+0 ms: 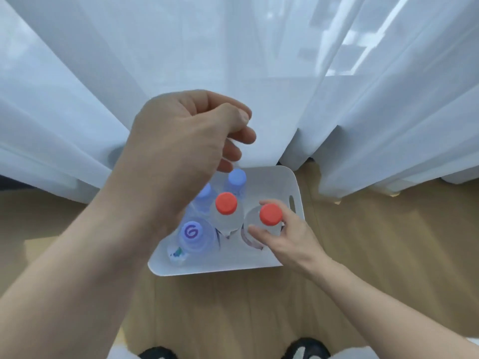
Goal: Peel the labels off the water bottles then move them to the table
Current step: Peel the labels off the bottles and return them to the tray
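Note:
A white bin (pixel 293 182) on the wooden floor holds several clear water bottles standing upright. Two have red caps, the middle one (pixel 226 203) and the right one (pixel 270 214). Others have pale purple caps (pixel 191 231), (pixel 236 177). My right hand (pixel 287 237) grips the right red-capped bottle round its neck, fingers on both sides of the cap. My left hand (pixel 186 136) hovers high above the bin with its fingers curled and holds nothing that I can see; it hides part of the left bottles.
White sheer curtains (pixel 233 60) hang right behind the bin and reach the floor. Wooden floor (pixel 375 242) spreads to the right and in front. My two dark shoes (pixel 305 348) show at the bottom edge.

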A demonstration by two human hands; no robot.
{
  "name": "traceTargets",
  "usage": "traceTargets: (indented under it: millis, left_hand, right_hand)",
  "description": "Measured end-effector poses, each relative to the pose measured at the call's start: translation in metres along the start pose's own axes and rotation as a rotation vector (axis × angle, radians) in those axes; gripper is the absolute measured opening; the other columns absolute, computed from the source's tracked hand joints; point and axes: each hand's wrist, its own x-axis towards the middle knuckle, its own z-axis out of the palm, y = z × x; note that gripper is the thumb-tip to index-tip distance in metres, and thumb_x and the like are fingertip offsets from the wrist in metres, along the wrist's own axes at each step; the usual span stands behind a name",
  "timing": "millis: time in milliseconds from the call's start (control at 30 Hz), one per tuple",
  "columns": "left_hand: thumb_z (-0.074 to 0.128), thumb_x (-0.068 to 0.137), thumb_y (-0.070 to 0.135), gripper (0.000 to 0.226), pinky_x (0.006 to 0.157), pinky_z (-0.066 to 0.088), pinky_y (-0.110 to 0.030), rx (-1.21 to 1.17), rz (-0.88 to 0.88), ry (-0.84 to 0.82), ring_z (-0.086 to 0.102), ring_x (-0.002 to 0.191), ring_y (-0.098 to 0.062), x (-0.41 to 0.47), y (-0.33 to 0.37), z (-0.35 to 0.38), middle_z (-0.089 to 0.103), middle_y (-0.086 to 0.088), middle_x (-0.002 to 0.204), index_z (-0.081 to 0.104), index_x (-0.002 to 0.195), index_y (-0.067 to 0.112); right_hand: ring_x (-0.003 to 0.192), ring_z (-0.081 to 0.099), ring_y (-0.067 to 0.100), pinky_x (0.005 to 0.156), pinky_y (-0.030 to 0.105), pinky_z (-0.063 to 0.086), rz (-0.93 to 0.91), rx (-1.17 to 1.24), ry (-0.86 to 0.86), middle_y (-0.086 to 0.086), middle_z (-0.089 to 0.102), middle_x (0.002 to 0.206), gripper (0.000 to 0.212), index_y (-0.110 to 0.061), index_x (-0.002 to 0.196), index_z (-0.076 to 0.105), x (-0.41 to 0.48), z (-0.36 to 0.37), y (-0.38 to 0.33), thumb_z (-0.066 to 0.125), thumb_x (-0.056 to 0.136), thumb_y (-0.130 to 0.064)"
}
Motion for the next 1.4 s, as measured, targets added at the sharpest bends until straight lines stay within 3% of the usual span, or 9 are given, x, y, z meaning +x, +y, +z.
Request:
traceTargets:
  millis: [167, 467, 600, 733, 867, 1067, 1133, 1233, 1400]
  left_hand:
    - [0.06, 0.08, 0.014, 0.023, 0.055, 0.045, -0.027, -0.062, -0.047, 0.045, 0.053, 0.046, -0.009, 0.0, -0.008, -0.023, 0.07, 0.002, 0.057, 0.072, 0.061, 0.019]
    - [0.074, 0.07, 0.04, 0.014, 0.051, 0.046, -0.005, 0.153, 0.021, -0.193, 0.062, 0.057, 0.005, -0.007, -0.001, -0.001, 0.073, 0.016, 0.071, 0.073, 0.078, 0.029]
    - [0.065, 0.051, 0.071, 0.06, 0.083, 0.051, -0.015, 0.211, -0.07, -0.565, 0.067, 0.095, 0.006, -0.006, -0.01, 0.002, 0.072, 0.023, 0.102, 0.066, 0.103, 0.041]
    - [0.067, 0.063, 0.046, 0.046, 0.09, 0.055, -0.035, -0.095, -0.163, -0.786, 0.07, 0.101, -0.02, -0.014, -0.005, 0.003, 0.075, 0.0, 0.107, 0.07, 0.106, 0.031]
    - [0.068, 0.059, 0.04, 0.047, 0.078, 0.057, -0.029, -0.273, -0.21, -0.706, 0.072, 0.092, -0.025, -0.019, -0.009, -0.002, 0.075, -0.011, 0.102, 0.074, 0.101, 0.02]
    - [0.081, 0.047, 0.029, 0.046, 0.064, 0.06, -0.039, -0.563, -0.386, -0.555, 0.07, 0.062, -0.031, -0.027, 0.009, -0.014, 0.072, -0.024, 0.078, 0.076, 0.084, 0.001]
    - [0.083, 0.05, 0.026, 0.024, 0.063, 0.06, -0.032, -0.377, -0.33, -0.39, 0.072, 0.059, -0.021, -0.028, 0.016, -0.017, 0.075, -0.012, 0.069, 0.078, 0.068, 0.011]
    - [0.064, 0.058, 0.072, 0.047, 0.068, 0.051, -0.02, 0.044, 0.03, -0.136, 0.071, 0.075, -0.004, -0.034, 0.016, -0.025, 0.076, 0.013, 0.081, 0.072, 0.086, 0.035]
    - [0.062, 0.045, 0.075, 0.056, 0.056, 0.05, -0.013, 0.325, 0.324, 0.106, 0.064, 0.082, 0.003, -0.043, 0.012, -0.022, 0.065, 0.03, 0.091, 0.063, 0.091, 0.044]
  right_hand:
    - [0.093, 0.061, 0.009, 0.081, 0.026, 0.04, 0.122, 0.364, 0.306, -0.005, 0.067, 0.103, 0.003, -0.033, 0.092, 0.06, 0.013, -0.023, -0.005, 0.06, 0.089, -0.034]
    - [0.072, 0.068, 0.015, 0.069, 0.031, 0.051, -0.219, 0.74, 0.554, 0.0, 0.071, 0.075, 0.048, -0.008, 0.088, 0.068, -0.021, -0.097, -0.099, 0.056, 0.08, -0.053]
    - [0.047, 0.062, 0.016, 0.061, 0.031, 0.054, -0.124, 1.219, 0.283, -0.002, 0.062, 0.048, 0.051, -0.02, 0.041, 0.063, -0.03, -0.122, -0.132, 0.054, 0.084, -0.047]
    - [0.051, 0.059, 0.017, 0.061, 0.03, 0.051, -0.033, 1.194, -0.04, -0.001, 0.059, 0.055, 0.032, -0.019, 0.069, 0.053, -0.021, -0.117, -0.147, 0.061, 0.077, -0.049]
    - [0.063, 0.068, 0.018, 0.058, 0.027, 0.05, 0.007, 0.865, -0.203, -0.001, 0.071, 0.071, 0.052, -0.013, 0.093, 0.064, -0.015, -0.107, -0.154, 0.064, 0.064, -0.057]
    - [0.069, 0.061, 0.027, 0.068, 0.034, 0.053, 0.052, 1.072, -0.329, 0.015, 0.06, 0.083, 0.049, -0.006, 0.095, 0.061, -0.007, -0.083, -0.174, 0.066, 0.071, -0.049]
    - [0.064, 0.059, 0.025, 0.066, 0.034, 0.052, 0.038, 1.139, -0.282, 0.013, 0.058, 0.077, 0.046, -0.009, 0.092, 0.059, -0.005, -0.078, -0.178, 0.069, 0.069, -0.047]
    - [0.066, 0.061, 0.024, 0.067, 0.037, 0.054, -0.015, 1.107, -0.081, 0.009, 0.064, 0.077, 0.055, -0.011, 0.101, 0.061, -0.004, -0.078, -0.18, 0.076, 0.06, -0.046]
    - [0.068, 0.069, 0.018, 0.069, 0.037, 0.056, -0.149, 0.947, 0.205, 0.002, 0.072, 0.079, 0.033, -0.023, 0.096, 0.064, -0.009, -0.075, -0.181, 0.072, 0.071, -0.044]
